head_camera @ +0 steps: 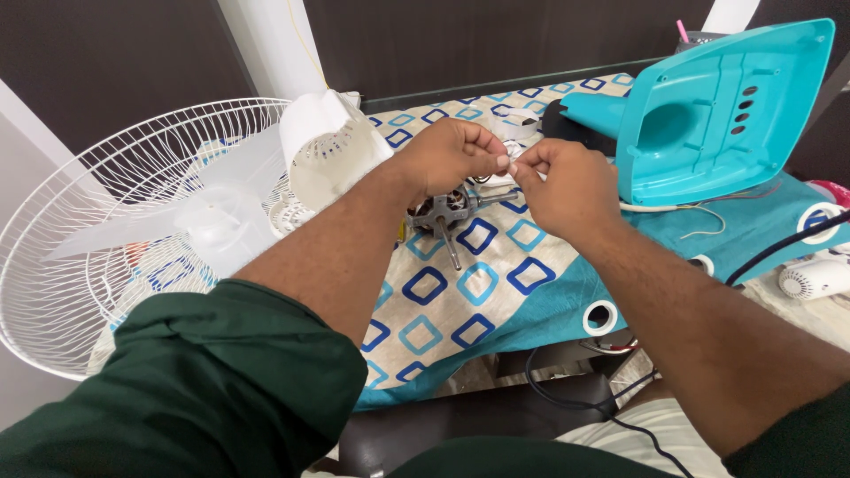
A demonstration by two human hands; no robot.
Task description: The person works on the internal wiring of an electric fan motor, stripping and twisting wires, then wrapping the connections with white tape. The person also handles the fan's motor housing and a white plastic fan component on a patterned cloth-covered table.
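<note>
The left hand (452, 152) and right hand (567, 181) meet fingertip to fingertip, pinching something too small to see. Just under them lies a fan motor (443, 215) on the counter (496, 292).

Sleeves: dark green, soft cloth, pushed up above both elbows | forearms: bare | rings, watch: none seen | lap: pale cloth

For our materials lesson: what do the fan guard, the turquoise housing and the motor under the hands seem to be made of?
Fan guard: thin wire, white-coated by the look of it, judging by the fine spokes.
Turquoise housing: moulded plastic, smooth with a slight sheen, with ribs and punched slots.
Motor: bare grey metal frame and shaft, with darker windings, probably copper.
Both hands, left and right, pinch something small and white above it.
</note>
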